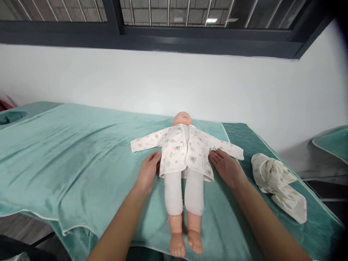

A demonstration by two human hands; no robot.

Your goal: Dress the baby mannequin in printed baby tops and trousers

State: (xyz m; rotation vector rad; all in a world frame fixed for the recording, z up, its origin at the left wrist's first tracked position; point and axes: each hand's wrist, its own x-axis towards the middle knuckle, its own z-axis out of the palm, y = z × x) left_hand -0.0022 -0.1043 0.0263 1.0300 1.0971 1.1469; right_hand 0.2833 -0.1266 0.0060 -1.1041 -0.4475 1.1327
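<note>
A baby doll [182, 118] lies on its back, head toward the wall and bare feet toward me. On it is a white, patterned baby jacket [174, 152], its sleeves spread out to both sides. White padding covers the doll's legs. At the jacket's left edge, my left hand [149, 170] touches the side seam, fingers extended and seen edge-on. My right hand [224, 166] rests flat against the opposite side, below the sleeve, with its fingers stretched out. Neither hand appears to grip the cloth.
A light green sheet [81, 152] covers the bed, with a darker green cover [239, 136] beneath. Crumpled patterned white clothing [277, 185] lies to the right. Behind the bed stands a white wall [152, 79] under a dark-framed, barred window [190, 36].
</note>
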